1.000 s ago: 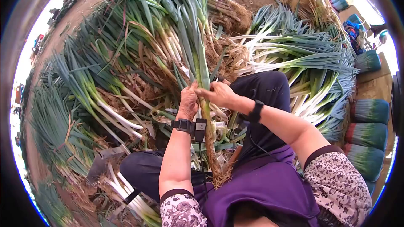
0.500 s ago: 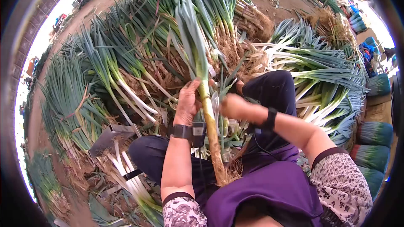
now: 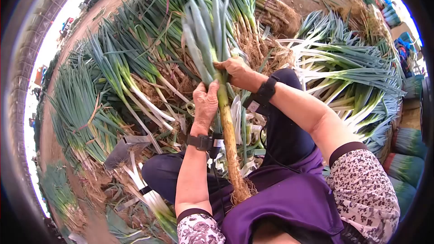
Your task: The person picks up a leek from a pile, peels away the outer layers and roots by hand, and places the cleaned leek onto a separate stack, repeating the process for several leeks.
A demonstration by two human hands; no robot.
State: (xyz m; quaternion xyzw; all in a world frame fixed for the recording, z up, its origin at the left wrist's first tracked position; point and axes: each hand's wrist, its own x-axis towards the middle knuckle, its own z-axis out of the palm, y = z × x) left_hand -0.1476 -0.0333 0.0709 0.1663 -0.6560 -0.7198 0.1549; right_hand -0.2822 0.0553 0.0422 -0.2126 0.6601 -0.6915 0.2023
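Observation:
A long green onion (image 3: 229, 129) stands upright in front of me, its brownish stalk and shaggy roots resting against my purple apron (image 3: 280, 203). My left hand (image 3: 206, 103) is closed around the left side of the stalk, where the leaves begin. Slightly higher, on the right, my right hand (image 3: 240, 72) has its fingers closed at the base of the leaves; its exact hold is partly hidden. Pale stripped skins and leaf scraps (image 3: 236, 110) lie below my hands, between my knees.
Unpeeled green onions (image 3: 126, 31) with dirty roots are heaped ahead and left. On the right lies a pile of clean white-stalked ones (image 3: 348, 81). A grey metal piece (image 3: 127, 151) stands by my left knee, near several white stalks (image 3: 156, 201). Packed bundles (image 3: 407, 167) sit far right.
My right hand has moved up from beside the stalk to the leaf base and now grips there. The leaves have spread apart, and my left hand remains on the stalk.

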